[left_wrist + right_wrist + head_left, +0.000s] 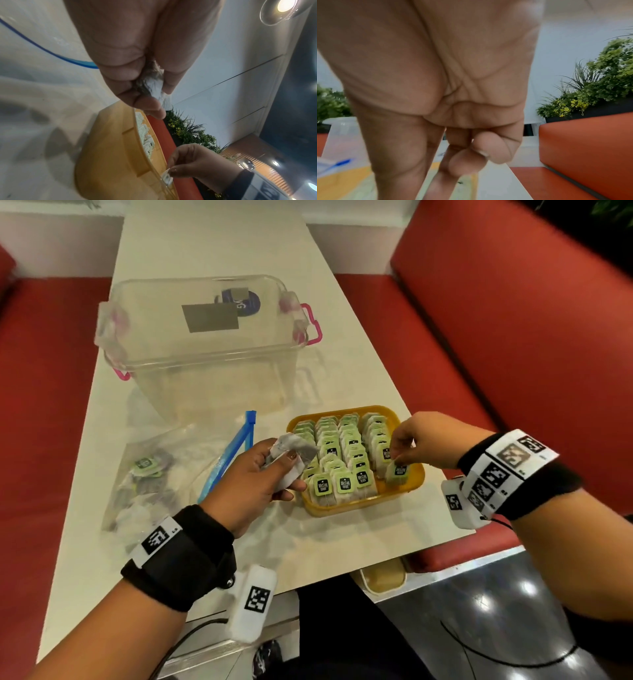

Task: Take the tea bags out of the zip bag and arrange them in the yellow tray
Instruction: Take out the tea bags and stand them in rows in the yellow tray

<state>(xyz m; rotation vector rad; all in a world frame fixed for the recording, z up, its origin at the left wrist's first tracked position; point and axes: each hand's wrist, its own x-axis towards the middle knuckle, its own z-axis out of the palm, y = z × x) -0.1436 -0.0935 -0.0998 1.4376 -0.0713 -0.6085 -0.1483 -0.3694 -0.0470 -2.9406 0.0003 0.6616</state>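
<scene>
The yellow tray point(416, 474) sits on the table near its right edge, filled with rows of green-tagged tea bags point(344, 453). My left hand point(260, 474) hovers just left of the tray and grips a small bunch of tea bags point(291, 451), also seen as crumpled paper between the fingers point(154, 86). My right hand point(416, 441) pinches one tea bag point(397, 472) at the tray's near right corner; the same tea bag point(167, 178) shows in the left wrist view. The clear zip bag point(154, 474) with a blue zipper lies left of the tray, a few tea bags inside.
A clear plastic box point(205, 337) with pink latches stands behind the zip bag and tray. Red bench seats point(513, 337) flank the white table point(222, 241) on both sides. The table's near edge runs just below the tray.
</scene>
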